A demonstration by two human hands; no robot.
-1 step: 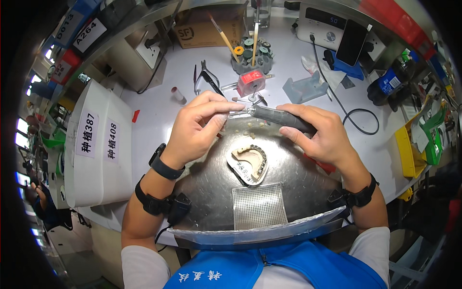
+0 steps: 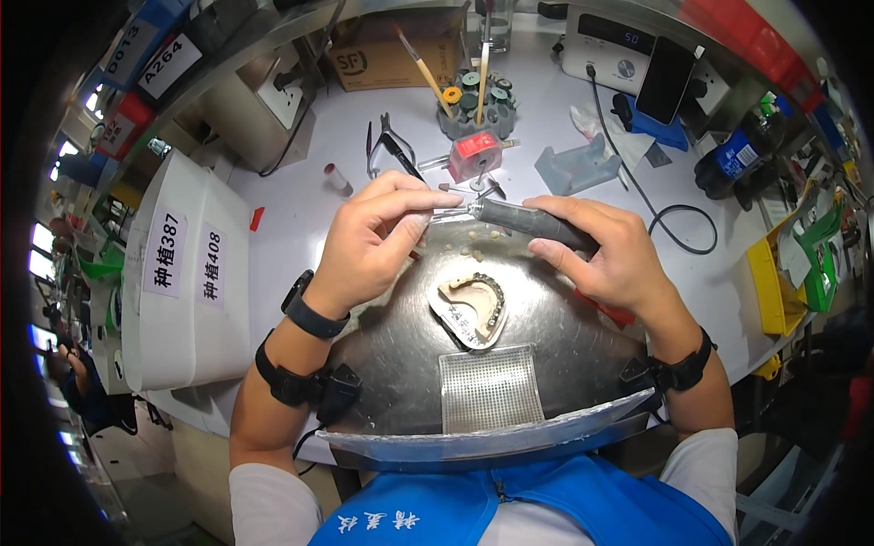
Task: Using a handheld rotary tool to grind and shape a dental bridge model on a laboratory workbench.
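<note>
Black handpiece (image 2: 533,221) between right-hand fingers (image 2: 563,208)

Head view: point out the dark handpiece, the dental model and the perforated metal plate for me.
Dark handpiece (image 2: 530,221): head view, middle of its barrel.
Dental model (image 2: 472,316): head view, pale surface inside the arch.
Perforated metal plate (image 2: 490,389): head view, middle of its holed face.
</note>
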